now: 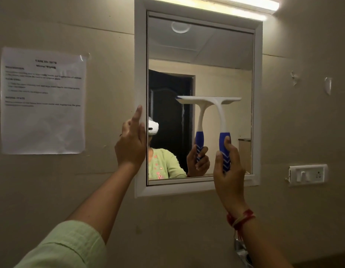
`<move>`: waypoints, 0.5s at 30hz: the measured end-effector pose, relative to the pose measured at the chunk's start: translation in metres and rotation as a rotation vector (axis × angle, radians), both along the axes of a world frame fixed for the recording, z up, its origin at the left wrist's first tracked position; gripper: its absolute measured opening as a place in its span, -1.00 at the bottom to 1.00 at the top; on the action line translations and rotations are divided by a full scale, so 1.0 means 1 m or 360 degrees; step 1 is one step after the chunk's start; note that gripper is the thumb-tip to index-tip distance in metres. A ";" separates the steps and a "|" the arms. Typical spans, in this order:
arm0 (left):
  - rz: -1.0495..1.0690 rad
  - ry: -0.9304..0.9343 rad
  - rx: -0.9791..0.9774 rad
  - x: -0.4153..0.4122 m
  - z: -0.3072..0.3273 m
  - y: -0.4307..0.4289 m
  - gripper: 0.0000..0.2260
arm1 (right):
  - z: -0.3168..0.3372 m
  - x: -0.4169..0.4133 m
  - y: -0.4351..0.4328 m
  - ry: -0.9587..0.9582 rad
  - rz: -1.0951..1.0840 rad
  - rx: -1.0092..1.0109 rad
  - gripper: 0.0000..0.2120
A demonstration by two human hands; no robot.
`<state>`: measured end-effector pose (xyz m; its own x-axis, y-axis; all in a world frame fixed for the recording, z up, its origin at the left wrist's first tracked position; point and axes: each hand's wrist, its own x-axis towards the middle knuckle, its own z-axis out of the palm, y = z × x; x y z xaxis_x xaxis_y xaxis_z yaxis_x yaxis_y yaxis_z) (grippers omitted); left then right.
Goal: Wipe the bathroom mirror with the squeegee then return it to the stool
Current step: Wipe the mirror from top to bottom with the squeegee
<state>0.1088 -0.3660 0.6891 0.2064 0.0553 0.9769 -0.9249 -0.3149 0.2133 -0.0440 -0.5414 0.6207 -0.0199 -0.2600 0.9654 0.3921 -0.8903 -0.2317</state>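
**Q:** What is the largest thing in front of you?
**A:** The mirror (pixel 206 55), set in a white frame (pixel 140 55). It spreads above your fingers on both sides.

**Q:** Where are your hands?
**A:** Your left hand (pixel 132 140) rests on the frame's left edge. Its fingers are straight, close together and pointing up, and they hold nothing. Your right hand (pixel 228 169) is low against the mirror's right part, with fingers and thumb curled round the blue handle (pixel 224 151).

**Q:** And the squeegee?
**A:** The squeegee (pixel 221 117) stands upright out of your right fingers, its long axis running straight up from them. The white blade (pixel 228 100) lies level and crosswise above your fingertips, about mid-height on the glass. Whether it touches the glass cannot be told.

**Q:** What does the next stroke turn on?
**A:** Probably this: much of the glass lies above the blade and to its left, toward your left fingers. The stool is out of view.
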 end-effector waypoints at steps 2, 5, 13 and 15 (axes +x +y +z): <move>0.0008 -0.0007 -0.0002 0.001 0.000 -0.001 -0.61 | 0.009 -0.001 -0.001 -0.0032 -0.0016 -0.0014 -0.58; 0.0000 -0.0001 0.0000 0.002 0.000 -0.001 -0.61 | 0.032 -0.002 -0.002 -0.0078 -0.0052 0.0030 -0.56; 0.0012 0.0020 0.0010 0.000 0.000 0.000 -0.60 | -0.035 0.000 -0.002 0.0032 0.0018 0.0067 -0.61; 0.0016 0.0029 0.0005 0.000 0.000 0.000 -0.60 | -0.039 -0.001 0.000 0.0030 0.0050 0.0088 -0.61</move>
<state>0.1083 -0.3663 0.6895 0.2236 0.0542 0.9732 -0.9176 -0.3250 0.2289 -0.0454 -0.5412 0.5816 0.0075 -0.3132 0.9497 0.4149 -0.8631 -0.2879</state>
